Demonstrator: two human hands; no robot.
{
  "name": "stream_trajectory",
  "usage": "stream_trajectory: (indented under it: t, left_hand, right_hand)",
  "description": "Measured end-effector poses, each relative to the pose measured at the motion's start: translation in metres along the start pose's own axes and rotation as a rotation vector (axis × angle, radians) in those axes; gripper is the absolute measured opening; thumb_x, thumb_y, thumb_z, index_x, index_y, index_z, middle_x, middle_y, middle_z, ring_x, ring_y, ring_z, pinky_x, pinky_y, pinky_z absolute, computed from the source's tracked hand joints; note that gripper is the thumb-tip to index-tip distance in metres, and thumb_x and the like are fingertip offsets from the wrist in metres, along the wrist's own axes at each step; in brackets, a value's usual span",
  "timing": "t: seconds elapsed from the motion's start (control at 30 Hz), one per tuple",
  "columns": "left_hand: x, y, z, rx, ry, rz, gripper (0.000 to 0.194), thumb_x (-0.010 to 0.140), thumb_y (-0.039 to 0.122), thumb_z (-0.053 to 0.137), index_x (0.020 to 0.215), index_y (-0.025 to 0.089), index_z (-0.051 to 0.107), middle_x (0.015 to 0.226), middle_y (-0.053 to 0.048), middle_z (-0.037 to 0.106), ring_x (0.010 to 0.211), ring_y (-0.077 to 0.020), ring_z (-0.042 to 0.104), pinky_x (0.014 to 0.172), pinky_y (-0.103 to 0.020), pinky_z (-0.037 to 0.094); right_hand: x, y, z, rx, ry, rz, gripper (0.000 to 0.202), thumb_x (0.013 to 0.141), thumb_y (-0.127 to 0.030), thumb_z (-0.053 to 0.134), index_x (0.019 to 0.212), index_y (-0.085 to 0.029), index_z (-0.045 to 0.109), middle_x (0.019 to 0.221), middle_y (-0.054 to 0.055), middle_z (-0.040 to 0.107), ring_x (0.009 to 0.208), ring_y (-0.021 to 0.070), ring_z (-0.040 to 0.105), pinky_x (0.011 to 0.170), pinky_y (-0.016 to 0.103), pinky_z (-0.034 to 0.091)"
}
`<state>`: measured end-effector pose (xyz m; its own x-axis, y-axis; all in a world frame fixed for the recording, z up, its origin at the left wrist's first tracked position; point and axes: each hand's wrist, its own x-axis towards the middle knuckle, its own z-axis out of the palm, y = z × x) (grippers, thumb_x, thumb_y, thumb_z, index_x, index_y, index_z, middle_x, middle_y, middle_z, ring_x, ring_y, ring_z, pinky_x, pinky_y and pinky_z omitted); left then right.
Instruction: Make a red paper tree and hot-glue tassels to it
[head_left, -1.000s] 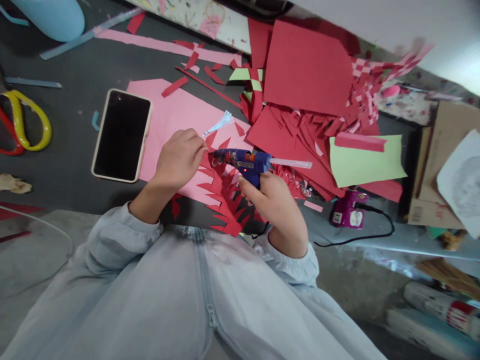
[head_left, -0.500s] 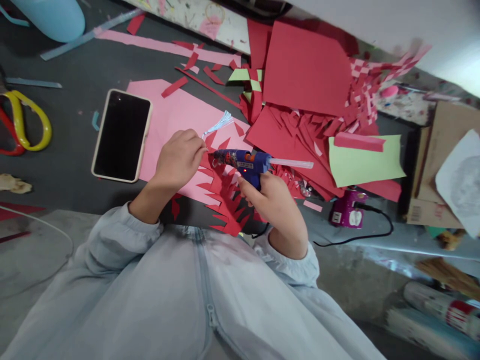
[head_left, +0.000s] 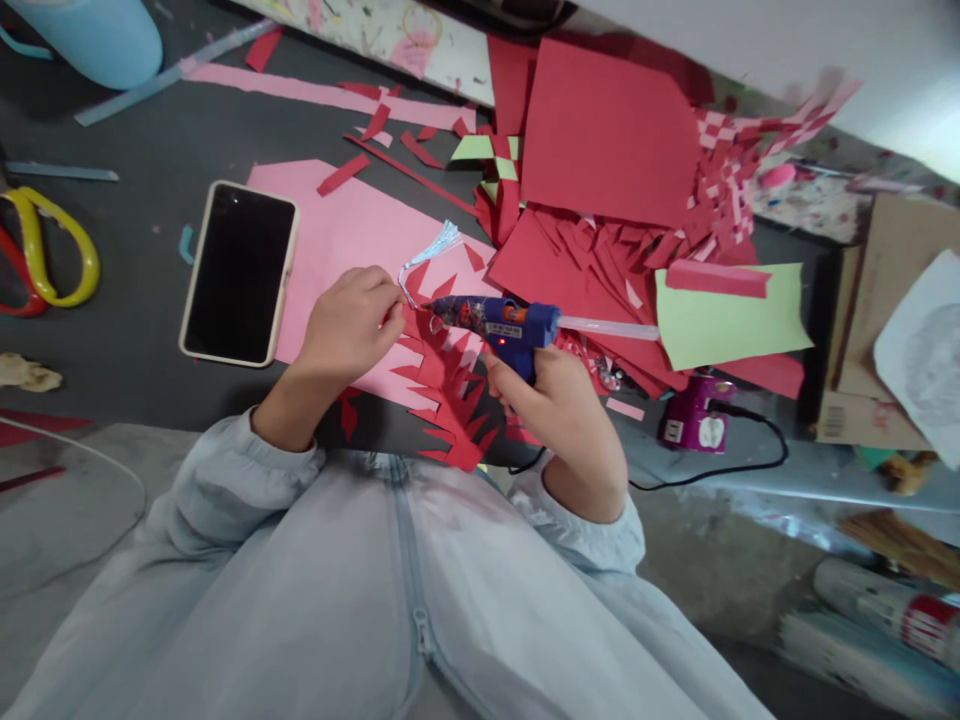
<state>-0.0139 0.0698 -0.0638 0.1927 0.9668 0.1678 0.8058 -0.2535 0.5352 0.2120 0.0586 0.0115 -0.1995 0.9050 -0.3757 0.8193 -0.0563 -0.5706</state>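
Note:
My right hand (head_left: 559,400) is wrapped round a blue glue gun (head_left: 517,330), a clear glue stick (head_left: 607,328) jutting from its back and a small red light on its side. The gun's nozzle points left, close to the top of a red spiky paper cutout (head_left: 442,390). My left hand (head_left: 352,325) is pinched at the cutout's upper left end, beside the cord of a pale blue tassel (head_left: 439,243); what exactly its fingertips hold is hidden. Under them lies a pink sheet (head_left: 337,220).
A phone (head_left: 240,275) and yellow-and-red scissors (head_left: 86,260) lie at the left, a blue cup (head_left: 112,40) at the top left. Red paper (head_left: 607,140), scraps and a green sheet (head_left: 727,325) cover the right. A purple power adapter (head_left: 697,415) with a black cable sits near the edge.
My right hand and the glue gun have shifted slightly to the right, and the glue stick reaches further right. The tassel's cord now shows more at my left fingertips.

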Motion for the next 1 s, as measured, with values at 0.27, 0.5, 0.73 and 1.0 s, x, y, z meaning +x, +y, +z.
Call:
stream_trajectory:
  t: [0.27, 0.5, 0.73, 1.0]
  left_hand:
    - [-0.0006, -0.0005, -0.0003, -0.006, -0.006, 0.002, 0.023, 0.09, 0.02, 0.047, 0.088, 0.017, 0.069, 0.094, -0.007, 0.069, 0.094, -0.0213, 0.062, 0.085, -0.034, 0.049]
    - [-0.0004, 0.0008, -0.0012, -0.006, -0.005, -0.001, 0.024, 0.09, 0.019, 0.047, 0.089, 0.017, 0.07, 0.094, -0.007, 0.07, 0.095, -0.0212, 0.063, 0.086, -0.034, 0.05]
    - [-0.0008, 0.0012, -0.0009, -0.011, -0.008, -0.007, 0.025, 0.09, 0.02, 0.045, 0.088, 0.018, 0.07, 0.094, -0.007, 0.07, 0.094, -0.0212, 0.063, 0.085, -0.034, 0.05]
    - [-0.0008, -0.0008, 0.001, -0.018, -0.008, -0.007, 0.024, 0.09, 0.021, 0.046, 0.088, 0.018, 0.07, 0.094, -0.007, 0.069, 0.095, -0.0214, 0.062, 0.085, -0.034, 0.05]
  right_hand:
    - [0.003, -0.0038, 0.007, -0.017, -0.001, -0.02, 0.029, 0.086, -0.046, 0.048, 0.067, -0.025, 0.044, 0.054, 0.002, 0.056, 0.051, 0.0175, 0.053, 0.052, 0.03, 0.034]
    - [0.0042, -0.0023, 0.0099, -0.06, -0.008, 0.014, 0.03, 0.085, -0.048, 0.048, 0.067, -0.026, 0.041, 0.051, 0.001, 0.054, 0.05, 0.0185, 0.053, 0.051, 0.031, 0.033]
    - [0.0028, -0.001, 0.0098, -0.089, -0.009, 0.016, 0.03, 0.085, -0.048, 0.049, 0.067, -0.026, 0.041, 0.052, 0.001, 0.055, 0.05, 0.0188, 0.053, 0.05, 0.031, 0.032]
    - [0.0023, -0.0032, 0.0085, -0.051, -0.008, 0.016, 0.028, 0.086, -0.046, 0.05, 0.068, -0.025, 0.046, 0.051, 0.001, 0.054, 0.05, 0.0186, 0.053, 0.05, 0.031, 0.034]
